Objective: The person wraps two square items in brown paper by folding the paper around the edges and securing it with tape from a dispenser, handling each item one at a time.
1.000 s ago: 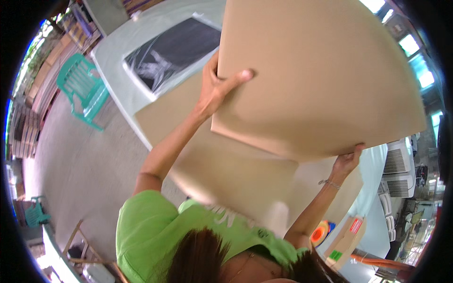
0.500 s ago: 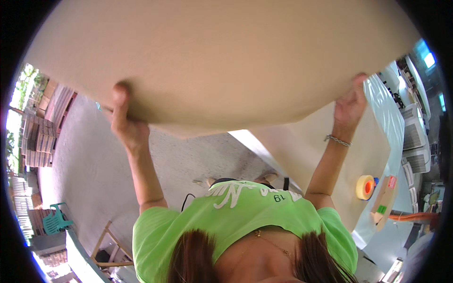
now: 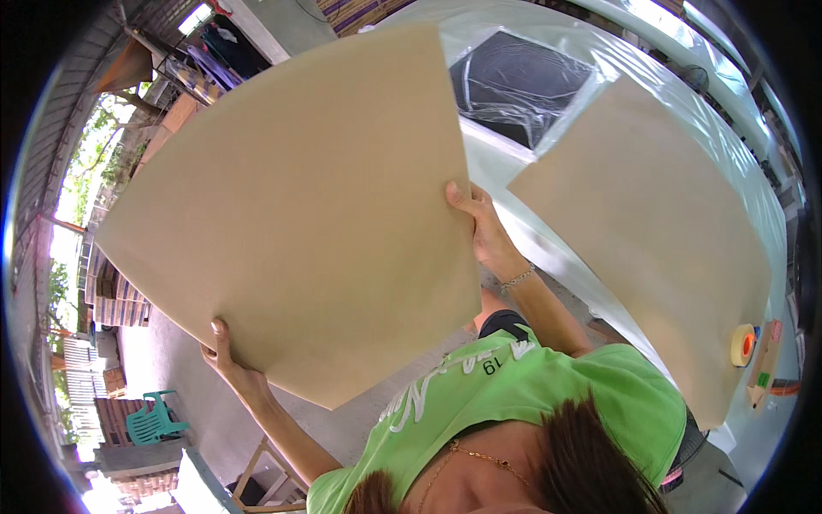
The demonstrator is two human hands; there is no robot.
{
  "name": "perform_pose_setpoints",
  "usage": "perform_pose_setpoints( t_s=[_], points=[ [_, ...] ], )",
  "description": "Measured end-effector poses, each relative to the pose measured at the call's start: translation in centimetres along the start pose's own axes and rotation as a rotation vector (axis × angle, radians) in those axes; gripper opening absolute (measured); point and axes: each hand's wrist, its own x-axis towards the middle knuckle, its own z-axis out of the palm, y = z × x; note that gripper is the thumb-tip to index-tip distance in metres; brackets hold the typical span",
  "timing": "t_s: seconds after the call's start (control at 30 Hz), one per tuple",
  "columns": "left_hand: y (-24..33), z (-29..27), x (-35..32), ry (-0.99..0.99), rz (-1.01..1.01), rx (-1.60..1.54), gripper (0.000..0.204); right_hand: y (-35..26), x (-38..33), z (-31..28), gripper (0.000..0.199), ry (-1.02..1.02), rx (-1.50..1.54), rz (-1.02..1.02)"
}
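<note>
I hold a large flat tan board point(image 3: 300, 214) up in the air, tilted, left of the table. My left hand point(image 3: 227, 360) grips its lower edge from beneath, fingers curled over the face. My right hand point(image 3: 479, 227), with a thin bracelet on the wrist, clasps its right edge. A second tan board point(image 3: 659, 231) of like size lies flat on the white, plastic-covered table point(image 3: 745, 111) to the right of my right hand.
A black panel under clear wrap point(image 3: 522, 86) lies at the table's far end. A yellow tape roll point(image 3: 741, 344) and a small cardboard piece point(image 3: 764, 368) sit near the right end. A green plastic chair point(image 3: 154, 417) and a wooden frame point(image 3: 265, 475) stand on the concrete floor.
The board I hold has swung from across the upper view over to the left, away from the table. The second board on the table has come into sight.
</note>
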Motion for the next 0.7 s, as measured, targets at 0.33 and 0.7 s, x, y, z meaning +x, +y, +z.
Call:
perform_pose_setpoints(
  t_s=[0.33,0.7],
  points=[
    [-10.5,3.5,20.8,-0.054,-0.107,0.089,0.052,8.9,19.0,3.6,0.074,0.114,0.038,0.134],
    [-20.8,20.0,46.7,-0.418,-0.33,0.138,0.063,8.5,36.5,2.8,0.069,0.446,0.114,0.064]
  ],
)
